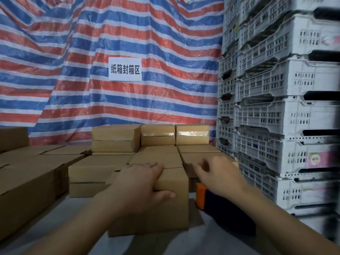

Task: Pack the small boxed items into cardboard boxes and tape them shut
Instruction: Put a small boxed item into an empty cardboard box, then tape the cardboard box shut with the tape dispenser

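left hand [142, 183]: we see it gripping the near cardboard box [165, 205], fingers curled over the top far edge, thumb along the front face.
right hand [219, 174]: blurred, raised above the box rows to the right of the near box; fingers loosely bent, holding nothing we can make out.
near cardboard box: closed, sits on the grey table [202, 243], nearest to us. Its left face is hidden behind the left forearm. Far top edge sits close against the row behind it.
box rows [158, 157]: closed cartons packed edge to edge behind the near box, running back to the tarp. No gaps we can see between them.
back stack [192, 134]: second tier of cartons at the far end; clear tape shows on two front faces.
left cartons [27, 181]: larger ones crowd the left edge of the table, just beside the low box [88, 179] left of the held one.
tape dispenser [217, 203]: orange and dark body lying on the table just right of the near box, partly under the right forearm.
crates [276, 107]: white plastic, stacked high along the right side, near the rightmost box row.
open room: bare table strip in front of the near box and a narrow patch between it and the dispenser.
tarp [73, 70]: red, blue, white striped, closes off the back; a white sign [125, 69] hangs on it.
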